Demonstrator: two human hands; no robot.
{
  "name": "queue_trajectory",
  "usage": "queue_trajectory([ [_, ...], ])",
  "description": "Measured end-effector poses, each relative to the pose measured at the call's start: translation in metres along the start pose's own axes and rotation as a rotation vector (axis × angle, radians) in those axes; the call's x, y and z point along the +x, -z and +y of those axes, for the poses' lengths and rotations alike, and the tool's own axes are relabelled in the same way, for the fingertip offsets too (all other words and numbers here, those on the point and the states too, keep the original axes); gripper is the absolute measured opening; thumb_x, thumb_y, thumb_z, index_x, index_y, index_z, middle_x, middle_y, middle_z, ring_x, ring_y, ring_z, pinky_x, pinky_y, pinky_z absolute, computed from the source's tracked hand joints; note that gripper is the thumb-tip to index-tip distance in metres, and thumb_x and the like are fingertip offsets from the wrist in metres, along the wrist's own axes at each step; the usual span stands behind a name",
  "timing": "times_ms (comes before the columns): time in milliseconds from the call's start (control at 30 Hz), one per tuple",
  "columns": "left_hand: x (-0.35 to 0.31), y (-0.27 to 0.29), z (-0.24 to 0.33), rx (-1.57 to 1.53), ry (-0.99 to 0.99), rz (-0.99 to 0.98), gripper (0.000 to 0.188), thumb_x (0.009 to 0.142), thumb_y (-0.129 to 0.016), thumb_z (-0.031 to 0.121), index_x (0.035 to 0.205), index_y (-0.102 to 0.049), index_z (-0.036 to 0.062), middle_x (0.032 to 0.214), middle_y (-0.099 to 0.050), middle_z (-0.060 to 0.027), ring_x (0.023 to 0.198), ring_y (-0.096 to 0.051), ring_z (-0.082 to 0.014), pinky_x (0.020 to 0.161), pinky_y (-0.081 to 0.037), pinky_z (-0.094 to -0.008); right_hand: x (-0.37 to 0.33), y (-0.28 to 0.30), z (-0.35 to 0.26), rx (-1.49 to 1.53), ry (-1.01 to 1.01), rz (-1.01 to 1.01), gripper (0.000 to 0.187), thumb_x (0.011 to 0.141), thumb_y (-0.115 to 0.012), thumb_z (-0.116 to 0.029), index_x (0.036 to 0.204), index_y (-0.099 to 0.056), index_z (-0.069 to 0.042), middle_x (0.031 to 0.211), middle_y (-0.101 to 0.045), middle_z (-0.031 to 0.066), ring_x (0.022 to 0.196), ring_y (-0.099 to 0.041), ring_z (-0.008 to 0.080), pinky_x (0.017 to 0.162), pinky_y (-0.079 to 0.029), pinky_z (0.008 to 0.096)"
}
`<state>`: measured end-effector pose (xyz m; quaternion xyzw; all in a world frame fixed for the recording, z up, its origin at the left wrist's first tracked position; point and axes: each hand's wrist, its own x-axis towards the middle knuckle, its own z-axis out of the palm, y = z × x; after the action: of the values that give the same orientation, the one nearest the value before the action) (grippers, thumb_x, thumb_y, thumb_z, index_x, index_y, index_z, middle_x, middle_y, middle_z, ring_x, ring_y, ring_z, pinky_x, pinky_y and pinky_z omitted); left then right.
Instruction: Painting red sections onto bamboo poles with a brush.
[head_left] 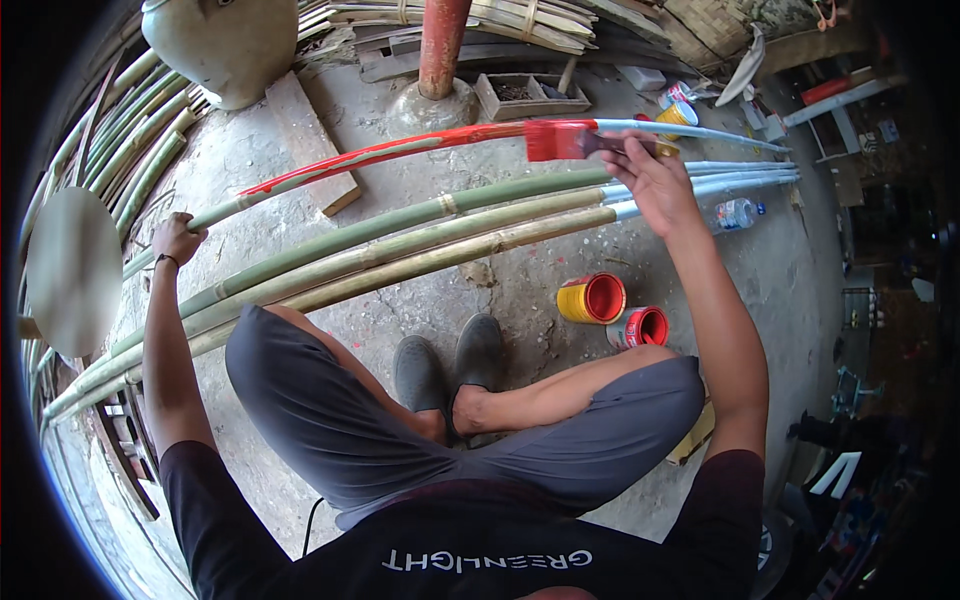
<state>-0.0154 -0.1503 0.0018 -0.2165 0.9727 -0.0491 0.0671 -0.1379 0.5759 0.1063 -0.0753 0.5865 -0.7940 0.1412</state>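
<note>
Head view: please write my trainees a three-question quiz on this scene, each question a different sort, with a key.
1. Multiple choice. Where is the brush?
A) Lying on the floor
B) In the right hand
C) Between the knees
2. True or false: the left hand grips the bamboo pole on a bare stretch, beyond the red paint.
3. Fill in the blank: the open yellow can nearest the shoes looks ____ inside.

Key: 1. B; 2. True; 3. red.
</note>
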Motion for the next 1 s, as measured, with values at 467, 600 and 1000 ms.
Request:
queue_trajectory([
  [467,-0.008,0.008,0.011,-0.030,0.028,0.025,0.032,0.075,-0.073,0.040,0.097,-0.074,0.0167,0.096,-0.072,-0.0089,0.091,-0.069,-0.0274,0.079,-0.054,-0.0398,0.056,-0.070,0.088,-1.044,0.411,0.630,0.015,0.090,-0.070,-0.020,0.095,-0.070,-0.006,0.080,-0.072,0.0082,0.072,-0.070,0.0185,0.064,-0.054,0.0316],
  [600,-0.008,0.012,0.012,-0.031,0.024,-0.010,0.032,0.075,-0.073,0.039,0.098,-0.074,0.0172,0.094,-0.073,-0.0092,0.089,-0.069,-0.0275,0.080,-0.054,-0.0389,0.045,-0.166,0.132,-1.114,0.823,0.234,0.013,0.090,-0.066,-0.015,0.099,-0.068,-0.005,0.097,-0.071,0.0145,0.085,-0.070,0.0317,0.076,-0.055,0.0399],
  [1000,-0.019,0.021,0.020,-0.009,0.000,0.012,0.032,0.077,-0.068,0.039,0.099,-0.075,0.0176,0.100,-0.073,-0.0088,0.096,-0.068,-0.0259,0.085,-0.054,-0.0383,0.054,-0.174,0.115,-0.970,0.525,0.609,0.012,0.090,-0.068,-0.014,0.096,-0.070,-0.003,0.084,-0.071,0.0133,0.073,-0.070,0.0268,0.067,-0.054,0.0343],
])
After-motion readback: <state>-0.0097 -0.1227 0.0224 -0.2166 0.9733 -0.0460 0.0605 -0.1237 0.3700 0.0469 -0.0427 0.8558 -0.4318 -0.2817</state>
